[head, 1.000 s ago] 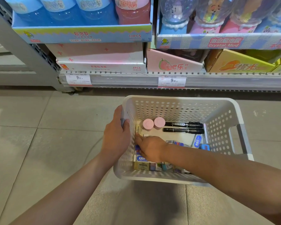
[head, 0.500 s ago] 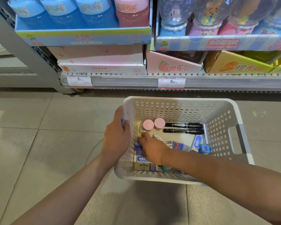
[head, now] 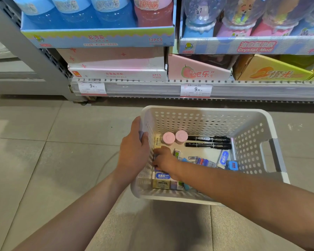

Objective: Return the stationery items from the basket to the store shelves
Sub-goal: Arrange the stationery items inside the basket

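Shelves (head: 188, 89): behind basket, stocked with display boxes.
Basket (head: 257, 142): white, perforated, held above floor.
Left hand (head: 134, 151): gripping basket's left rim.
Right hand (head: 166, 160): inside basket at left wall, among small boxes; grasp cannot be told.
Markers (head: 208, 142): two, black, against far wall.

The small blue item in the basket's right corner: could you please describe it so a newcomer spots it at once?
Start at the white perforated basket on the floor. Follow its right wall towards the person, past the two black markers. The small blue item is bright blue with a dark face, unlike the paler packets beside it.
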Motion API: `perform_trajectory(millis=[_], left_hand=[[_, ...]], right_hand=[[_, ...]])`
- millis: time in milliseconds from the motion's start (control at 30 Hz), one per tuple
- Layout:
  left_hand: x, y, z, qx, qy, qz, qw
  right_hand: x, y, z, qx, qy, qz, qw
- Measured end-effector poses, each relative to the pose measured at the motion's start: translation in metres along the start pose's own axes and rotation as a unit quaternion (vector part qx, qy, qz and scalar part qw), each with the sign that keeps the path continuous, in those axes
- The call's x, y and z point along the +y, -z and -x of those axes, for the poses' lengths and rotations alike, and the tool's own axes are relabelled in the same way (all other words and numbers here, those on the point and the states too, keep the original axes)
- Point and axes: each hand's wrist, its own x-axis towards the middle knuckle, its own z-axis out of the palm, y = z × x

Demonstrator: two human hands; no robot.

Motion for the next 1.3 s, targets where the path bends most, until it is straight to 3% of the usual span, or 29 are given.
perform_trajectory(millis=[67,200,433,700,767,833,967,1167,1233,1300], left_hand=[[0.000,0.000,0.000,0.001,0.001,0.000,1.000],[0.000,0.001,0.000,0.000,0.006,0.004,1.000],[0.005,0.003,0.002,0.001,0.007,0.005,1.000],[0.001,0.002,0.001,-0.002,0.011,0.008,1.000],[0.000,0.001,0.000,-0.003,0.010,0.007,1.000],[-0.002,0.001,-0.001,-0.002,0.007,0.006,1.000],[-0.003,0.000,-0.001,-0.007,0.006,0.007,1.000],[-0.002,0.001,-0.002,-0.014,0.005,0.002,1.000],[-0.002,0.001,-0.002,-0.012,0.001,0.001,1.000],[-0.001,0.001,-0.001,-0.012,-0.001,0.002,1.000]], right_hand=[[0.000,0.000,0.003,0.011,-0.023,-0.119,0.993],[0.000,0.004,0.007,0.011,-0.038,-0.231,0.972],[-0.003,0.007,0.004,0.015,-0.050,-0.275,0.960],[0.002,0.010,0.008,-0.047,-0.042,-0.297,0.953],[0.005,0.018,0.019,-0.085,-0.052,-0.227,0.969],[0.005,0.030,0.036,-0.135,-0.058,-0.067,0.987],[0.004,0.059,0.061,-0.216,-0.076,0.193,0.954],[-0.007,0.123,0.077,-0.157,-0.061,0.324,0.931],[-0.006,0.144,0.077,-0.091,-0.044,0.472,0.876],[0.000,0.156,0.082,-0.035,-0.029,0.633,0.772]])
